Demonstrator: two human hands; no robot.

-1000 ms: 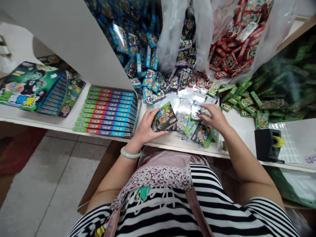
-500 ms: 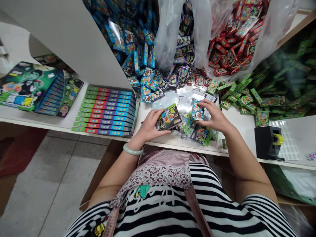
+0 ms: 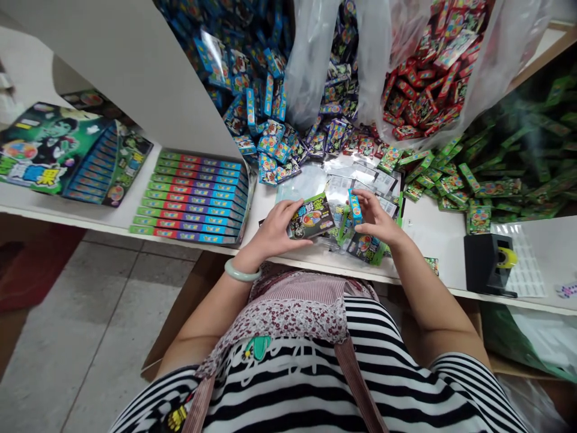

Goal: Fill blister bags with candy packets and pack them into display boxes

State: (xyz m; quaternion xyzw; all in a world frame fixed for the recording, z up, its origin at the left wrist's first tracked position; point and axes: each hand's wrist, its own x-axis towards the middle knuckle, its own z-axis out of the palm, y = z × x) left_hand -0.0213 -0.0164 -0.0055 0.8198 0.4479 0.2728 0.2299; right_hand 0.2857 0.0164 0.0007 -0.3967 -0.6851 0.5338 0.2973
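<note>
My left hand (image 3: 276,231), with a pale green bangle at the wrist, holds a flat black and green printed packet (image 3: 312,216) between thumb and fingers. Just to its right, my right hand (image 3: 377,219) grips a small blue candy box (image 3: 354,206) by its ends, narrow side turned up. Beneath both hands lie several clear and printed plastic pouches (image 3: 367,248), partly overlapping. Small blue boxes (image 3: 270,141), purple boxes (image 3: 334,135), red boxes (image 3: 366,144) and green boxes (image 3: 451,180) spill across the table behind them.
Left stands a neat stack of multicoloured boxes (image 3: 192,201) beside a white divider (image 3: 180,78). Farther left is a printed display carton (image 3: 54,150). A black tape dispenser (image 3: 484,264) sits at right by a sheet of white labels (image 3: 525,264). Plastic bags (image 3: 311,66) hang at the back.
My right hand has turned the blue candy box so its narrow side shows instead of its broad face, and moved slightly left. My left hand keeps the packet nearly in place.
</note>
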